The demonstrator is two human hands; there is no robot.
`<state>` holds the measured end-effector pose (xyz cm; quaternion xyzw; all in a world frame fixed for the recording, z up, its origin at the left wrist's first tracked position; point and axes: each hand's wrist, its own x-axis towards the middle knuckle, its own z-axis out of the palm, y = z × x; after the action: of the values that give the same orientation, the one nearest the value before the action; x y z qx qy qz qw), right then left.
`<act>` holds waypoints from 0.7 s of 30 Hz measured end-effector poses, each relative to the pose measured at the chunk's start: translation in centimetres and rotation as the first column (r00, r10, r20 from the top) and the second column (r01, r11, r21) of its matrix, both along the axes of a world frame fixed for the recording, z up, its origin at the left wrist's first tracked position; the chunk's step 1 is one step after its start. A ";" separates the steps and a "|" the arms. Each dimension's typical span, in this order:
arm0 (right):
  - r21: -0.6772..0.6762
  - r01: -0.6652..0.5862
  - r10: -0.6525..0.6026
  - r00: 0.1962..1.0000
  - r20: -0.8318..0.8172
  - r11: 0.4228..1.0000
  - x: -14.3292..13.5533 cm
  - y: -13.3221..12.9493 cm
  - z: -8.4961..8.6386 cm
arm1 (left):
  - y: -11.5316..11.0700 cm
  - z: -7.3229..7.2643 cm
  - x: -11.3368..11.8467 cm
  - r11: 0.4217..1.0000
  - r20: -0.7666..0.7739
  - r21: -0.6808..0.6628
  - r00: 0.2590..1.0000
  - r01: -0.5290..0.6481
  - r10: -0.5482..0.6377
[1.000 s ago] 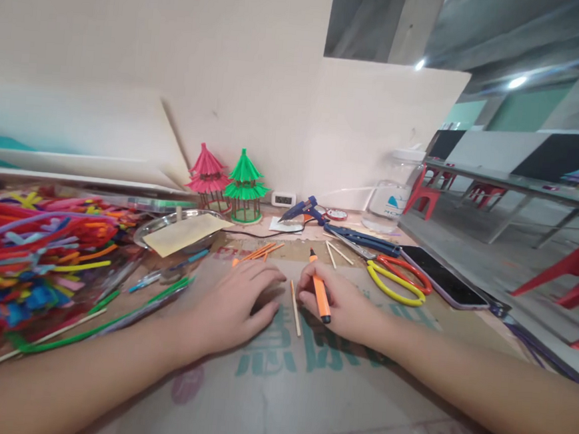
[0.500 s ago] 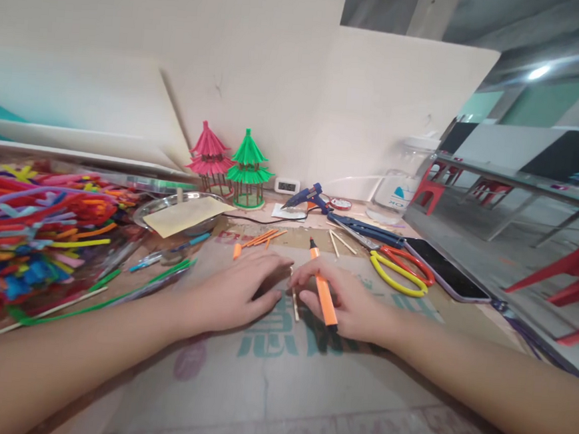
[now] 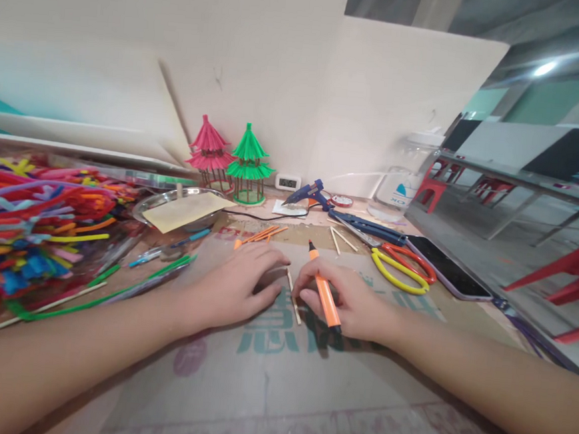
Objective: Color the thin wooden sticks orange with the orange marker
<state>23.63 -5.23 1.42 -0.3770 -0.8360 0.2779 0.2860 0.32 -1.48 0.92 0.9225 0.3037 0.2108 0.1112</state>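
Note:
An orange marker point(image 3: 327, 292) with a dark tip and no cap on it rests in the grip of my right hand point(image 3: 348, 295), its tip pointing away from me. Between my hands a thin pale wooden stick point(image 3: 294, 297) lies on the printed cardboard sheet point(image 3: 195, 397). My left hand point(image 3: 241, 283) is palm down beside the stick, thumb and forefinger apart, holding nothing. Just beyond it are several orange-coloured sticks point(image 3: 263, 233) and an orange cap point(image 3: 238, 244), partly hidden by that hand. Two more pale sticks point(image 3: 336, 241) lie past my right hand.
Colourful pipe cleaners point(image 3: 42, 237) heap at the left, near a metal plate point(image 3: 144, 213) with yellow paper point(image 3: 184, 212). Behind stand pink point(image 3: 211, 147) and green pagodas point(image 3: 247, 167), a clock point(image 3: 288, 182) and a glue gun point(image 3: 309, 193). Scissors point(image 3: 400, 272) and a phone point(image 3: 448, 268) lie right.
My left hand has shifted slightly, covering more of the orange cap. The pale stick between my hands is a little more tilted. My right hand keeps its hold on the marker.

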 end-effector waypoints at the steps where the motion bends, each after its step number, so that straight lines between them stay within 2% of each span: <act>1: -0.005 0.018 -0.018 1.000 -0.007 1.000 0.0 0.0 0.0 | 0.0 0.0 0.0 1.000 -0.009 0.006 1.000 0.004 -0.004; 5: -0.003 0.033 -0.033 0.999 -0.025 0.999 0.0 0.1 -0.1 | 0.1 0.3 0.0 0.997 -0.050 0.000 0.996 0.071 -0.071; 10: -0.008 0.065 -0.065 0.998 -0.024 0.998 0.0 0.2 -0.2 | 0.1 0.5 0.1 0.998 -0.069 -0.001 0.995 0.069 -0.068; 14: -0.098 0.056 -0.075 0.977 -0.198 0.994 0.1 0.0 -0.2 | 0.2 0.4 0.1 0.994 -0.081 -0.003 0.991 0.106 -0.106; 17: -0.151 0.133 -0.177 0.928 -0.329 0.979 0.1 0.3 -0.1 | 0.3 0.3 0.1 0.995 -0.080 0.004 0.992 0.101 -0.101; 21: -0.202 0.263 -0.313 0.909 -0.276 0.943 0.1 1.2 0.0 | 0.4 0.1 0.1 0.997 -0.088 -0.005 0.993 0.073 -0.073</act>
<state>23.72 -4.07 1.40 -0.4708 -0.6918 0.3537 0.4180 0.39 -1.10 0.99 0.9413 0.2745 0.1654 0.1061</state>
